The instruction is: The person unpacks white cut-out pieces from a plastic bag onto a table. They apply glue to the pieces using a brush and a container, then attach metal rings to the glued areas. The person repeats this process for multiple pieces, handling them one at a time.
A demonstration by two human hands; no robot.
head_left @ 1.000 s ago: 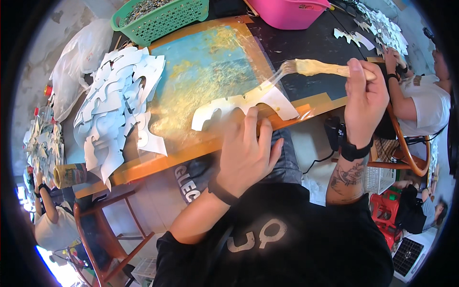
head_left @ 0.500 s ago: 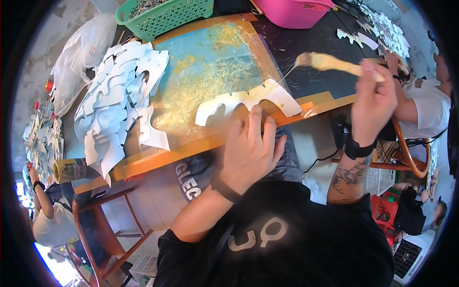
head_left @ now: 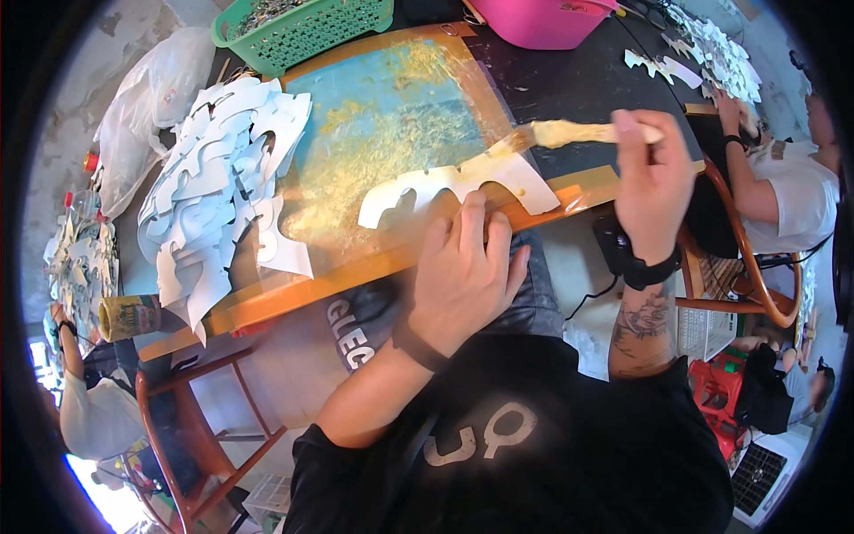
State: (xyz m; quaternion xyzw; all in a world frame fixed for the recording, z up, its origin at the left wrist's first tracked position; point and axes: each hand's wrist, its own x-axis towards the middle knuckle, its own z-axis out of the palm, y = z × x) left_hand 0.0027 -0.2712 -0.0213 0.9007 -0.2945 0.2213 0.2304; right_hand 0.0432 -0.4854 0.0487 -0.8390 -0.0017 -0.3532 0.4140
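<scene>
A white cut-out piece (head_left: 422, 190) with scalloped notches lies near the front edge of a glue-smeared board (head_left: 356, 147). My left hand (head_left: 469, 267) rests over its near edge, fingers spread and fingertips touching it. In my right hand (head_left: 656, 182) is a glue brush (head_left: 569, 133), gripped by its pale handle. The bristles point left and meet the far edge of the cut-out piece, where yellowish glue shows. To the left of the board a thick heap of similar white cut-outs (head_left: 209, 178) is piled.
Behind the board stand a green basket (head_left: 311, 40) of small parts and a pink tub (head_left: 543, 22). A jar (head_left: 129, 317) sits at the left corner beside a clear plastic bag (head_left: 156, 107). People work on both sides; a wooden chair (head_left: 200, 445) stands at left.
My right hand has moved left and slightly down, bringing the brush from above the table onto the cut-out piece. The left hand stays in about the same place.
</scene>
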